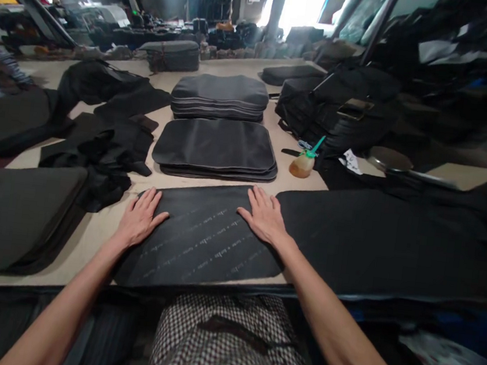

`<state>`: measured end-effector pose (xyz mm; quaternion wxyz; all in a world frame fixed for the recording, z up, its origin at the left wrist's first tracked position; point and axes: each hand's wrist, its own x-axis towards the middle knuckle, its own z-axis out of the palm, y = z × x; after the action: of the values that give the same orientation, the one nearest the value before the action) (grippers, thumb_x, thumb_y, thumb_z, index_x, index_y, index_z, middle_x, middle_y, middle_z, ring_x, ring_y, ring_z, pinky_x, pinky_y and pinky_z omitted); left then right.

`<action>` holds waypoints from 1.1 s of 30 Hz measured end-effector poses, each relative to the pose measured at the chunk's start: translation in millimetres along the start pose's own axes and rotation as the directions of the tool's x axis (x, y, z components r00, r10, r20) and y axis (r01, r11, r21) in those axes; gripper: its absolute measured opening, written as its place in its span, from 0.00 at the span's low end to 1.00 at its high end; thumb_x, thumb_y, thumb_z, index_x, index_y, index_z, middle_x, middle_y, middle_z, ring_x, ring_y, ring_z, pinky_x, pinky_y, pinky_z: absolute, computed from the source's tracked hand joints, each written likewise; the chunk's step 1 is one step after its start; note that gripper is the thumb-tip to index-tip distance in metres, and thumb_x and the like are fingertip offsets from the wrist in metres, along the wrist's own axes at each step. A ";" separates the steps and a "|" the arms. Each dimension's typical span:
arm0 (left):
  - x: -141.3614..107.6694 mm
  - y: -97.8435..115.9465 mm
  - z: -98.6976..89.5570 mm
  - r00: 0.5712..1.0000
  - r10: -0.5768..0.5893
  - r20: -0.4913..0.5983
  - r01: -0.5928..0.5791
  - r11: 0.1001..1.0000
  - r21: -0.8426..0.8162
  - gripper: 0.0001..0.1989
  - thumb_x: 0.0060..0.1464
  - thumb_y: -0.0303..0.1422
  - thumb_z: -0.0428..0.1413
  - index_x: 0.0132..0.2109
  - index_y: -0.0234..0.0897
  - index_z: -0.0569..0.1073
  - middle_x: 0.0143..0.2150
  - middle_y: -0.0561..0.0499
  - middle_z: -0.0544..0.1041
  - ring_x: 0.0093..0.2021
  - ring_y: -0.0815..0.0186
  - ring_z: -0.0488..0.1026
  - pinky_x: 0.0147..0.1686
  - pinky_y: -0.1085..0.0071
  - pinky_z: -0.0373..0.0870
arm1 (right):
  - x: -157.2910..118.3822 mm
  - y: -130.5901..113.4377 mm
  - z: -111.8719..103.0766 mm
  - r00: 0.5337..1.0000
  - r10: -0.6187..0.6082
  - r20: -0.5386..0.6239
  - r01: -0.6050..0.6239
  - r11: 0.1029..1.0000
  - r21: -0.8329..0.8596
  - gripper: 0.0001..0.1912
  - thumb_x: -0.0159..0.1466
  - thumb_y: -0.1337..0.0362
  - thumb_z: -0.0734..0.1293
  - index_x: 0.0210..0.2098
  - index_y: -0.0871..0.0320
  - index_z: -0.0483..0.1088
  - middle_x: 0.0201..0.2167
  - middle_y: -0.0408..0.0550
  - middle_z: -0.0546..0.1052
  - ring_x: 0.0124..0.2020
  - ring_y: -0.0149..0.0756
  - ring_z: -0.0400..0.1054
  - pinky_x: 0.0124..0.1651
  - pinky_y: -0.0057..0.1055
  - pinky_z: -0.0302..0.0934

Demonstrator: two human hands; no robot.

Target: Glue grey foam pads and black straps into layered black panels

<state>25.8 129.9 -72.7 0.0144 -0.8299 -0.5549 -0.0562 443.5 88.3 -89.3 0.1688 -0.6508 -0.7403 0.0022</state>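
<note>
A dark panel with rounded corners and rows of pale printed lettering (201,242) lies flat at the front of the table. My left hand (140,217) rests on its left edge, fingers stretched and thumb apart. Near the far right corner, my right hand (264,214) presses flat on the same panel with its fingers spread. Just beyond it sits a stack of plain black panels (217,144), with a taller stack of panels (221,92) behind. To the right of my right hand lies a large black sheet (373,238).
A small bottle with a green nozzle (302,164) stands beyond my right hand, near a black bag (340,105) and a round metal disc (390,158). On the left are a stack of dark panels (11,214) and crumpled black fabric (100,160). The table (72,251) is beige.
</note>
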 end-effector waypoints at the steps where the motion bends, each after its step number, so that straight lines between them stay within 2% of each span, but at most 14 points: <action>1: -5.4 -4.5 -2.7 0.999 -0.035 0.005 0.035 0.999 -0.008 0.37 0.68 0.54 0.41 0.75 0.38 0.54 0.77 0.39 0.52 0.76 0.51 0.49 0.71 0.47 0.49 | -2.6 2.5 -1.1 1.000 0.024 0.002 -0.024 1.000 0.002 0.40 0.73 0.40 0.51 0.72 0.63 0.55 0.73 0.62 0.55 0.74 0.52 0.47 0.72 0.59 0.41; 4: -25.6 -1.4 -14.1 0.987 -0.159 -0.037 0.158 0.987 -0.020 0.40 0.67 0.54 0.41 0.75 0.32 0.52 0.77 0.35 0.52 0.77 0.48 0.48 0.71 0.46 0.48 | -14.4 -7.2 -10.3 0.993 0.096 -0.068 -0.096 0.995 0.011 0.41 0.74 0.43 0.50 0.71 0.73 0.54 0.72 0.70 0.55 0.74 0.58 0.47 0.72 0.61 0.40; 6: -42.5 20.1 -21.9 0.980 -0.173 -0.102 0.172 0.985 -0.027 0.41 0.67 0.54 0.42 0.75 0.29 0.49 0.77 0.33 0.50 0.77 0.47 0.46 0.72 0.45 0.45 | -27.9 -30.3 -19.6 0.984 0.114 -0.134 -0.109 0.993 0.043 0.42 0.74 0.44 0.51 0.71 0.76 0.51 0.73 0.73 0.51 0.75 0.61 0.43 0.72 0.62 0.38; 8: -60.6 55.1 -26.7 0.989 -0.082 -0.122 0.076 0.996 -0.054 0.41 0.67 0.53 0.44 0.76 0.32 0.45 0.78 0.35 0.47 0.77 0.48 0.44 0.72 0.46 0.44 | -45.7 -62.7 -26.9 0.990 0.057 -0.127 -0.046 0.995 0.087 0.43 0.74 0.44 0.52 0.74 0.75 0.46 0.75 0.70 0.47 0.76 0.61 0.38 0.74 0.60 0.37; 11: -85.2 108.4 -26.1 0.992 0.115 -0.045 -0.120 0.984 -0.128 0.42 0.66 0.53 0.48 0.77 0.42 0.41 0.78 0.43 0.48 0.77 0.51 0.46 0.73 0.50 0.47 | -73.3 -107.3 -26.9 0.994 -0.108 -0.008 0.108 0.986 0.127 0.41 0.74 0.46 0.53 0.75 0.68 0.42 0.75 0.63 0.46 0.76 0.54 0.37 0.75 0.56 0.38; 13: -97.7 126.4 -23.0 0.987 0.161 -0.010 -0.161 0.977 -0.143 0.43 0.65 0.52 0.50 0.77 0.46 0.41 0.78 0.44 0.50 0.77 0.50 0.49 0.73 0.49 0.48 | -86.6 -120.1 -22.2 0.988 -0.148 0.049 0.142 0.984 0.108 0.39 0.75 0.46 0.53 0.75 0.66 0.44 0.75 0.62 0.48 0.76 0.52 0.39 0.75 0.55 0.39; 16: -112.2 118.6 -20.2 0.992 0.123 -0.007 -0.123 0.989 -0.087 0.42 0.66 0.52 0.50 0.77 0.44 0.41 0.78 0.43 0.49 0.76 0.50 0.49 0.72 0.49 0.48 | -98.2 -109.8 -18.4 0.989 -0.137 0.062 0.134 0.990 0.053 0.39 0.74 0.45 0.55 0.75 0.63 0.47 0.75 0.61 0.49 0.76 0.51 0.42 0.74 0.55 0.40; 19: -127.7 87.2 -21.1 0.998 0.055 -0.017 -0.054 0.999 0.005 0.41 0.67 0.51 0.47 0.77 0.40 0.42 0.78 0.42 0.49 0.77 0.52 0.49 0.72 0.51 0.51 | -105.2 -81.2 -18.2 0.994 -0.111 0.021 0.111 0.994 -0.002 0.37 0.74 0.47 0.55 0.75 0.62 0.47 0.75 0.61 0.52 0.75 0.51 0.44 0.73 0.55 0.43; 23: -150.1 44.6 -27.1 0.998 -0.062 -0.024 0.064 0.993 0.097 0.37 0.69 0.49 0.45 0.76 0.34 0.49 0.77 0.38 0.53 0.76 0.51 0.52 0.70 0.51 0.55 | -108.8 -41.1 -16.6 0.997 -0.044 -0.067 0.038 0.995 -0.089 0.34 0.76 0.51 0.50 0.72 0.69 0.52 0.73 0.67 0.55 0.73 0.57 0.49 0.69 0.57 0.49; 26: -160.1 29.6 -38.8 0.993 -0.098 -0.067 0.103 0.992 0.068 0.33 0.70 0.46 0.47 0.74 0.33 0.55 0.74 0.35 0.59 0.74 0.48 0.55 0.69 0.47 0.57 | -109.1 -23.4 -31.4 0.996 -0.053 -0.077 0.044 0.993 -0.110 0.30 0.76 0.53 0.54 0.67 0.70 0.60 0.70 0.69 0.61 0.71 0.61 0.53 0.67 0.58 0.53; 29: -158.9 36.9 -53.0 0.995 0.008 -0.100 -0.019 0.995 -0.103 0.30 0.68 0.43 0.52 0.72 0.38 0.60 0.72 0.37 0.63 0.73 0.49 0.59 0.68 0.48 0.60 | -111.3 -26.2 -57.3 0.983 -0.177 -0.046 0.177 0.984 -0.017 0.23 0.75 0.58 0.60 0.64 0.64 0.66 0.66 0.63 0.67 0.66 0.55 0.61 0.63 0.52 0.59; 31: -154.5 52.1 -58.8 0.985 0.147 -0.091 -0.164 0.958 -0.236 0.28 0.67 0.40 0.55 0.69 0.40 0.63 0.70 0.39 0.66 0.69 0.52 0.63 0.66 0.52 0.64 | -115.1 -38.5 -68.3 0.950 -0.313 -0.012 0.313 0.944 0.109 0.19 0.75 0.61 0.62 0.63 0.60 0.67 0.63 0.58 0.71 0.61 0.49 0.66 0.60 0.47 0.63; 33: -150.4 70.3 -58.7 0.956 0.284 -0.078 -0.294 0.908 -0.299 0.24 0.66 0.38 0.56 0.66 0.40 0.67 0.66 0.39 0.71 0.65 0.53 0.68 0.63 0.53 0.67 | -121.3 -54.0 -69.6 0.904 -0.427 0.014 0.415 0.885 0.211 0.18 0.74 0.64 0.63 0.61 0.58 0.68 0.61 0.57 0.72 0.59 0.47 0.68 0.59 0.46 0.65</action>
<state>29.2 -40.4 -28.1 -0.0976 -0.8938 -0.4102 -0.1525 420.7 -52.0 -41.6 0.2086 -0.4538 -0.8642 0.0603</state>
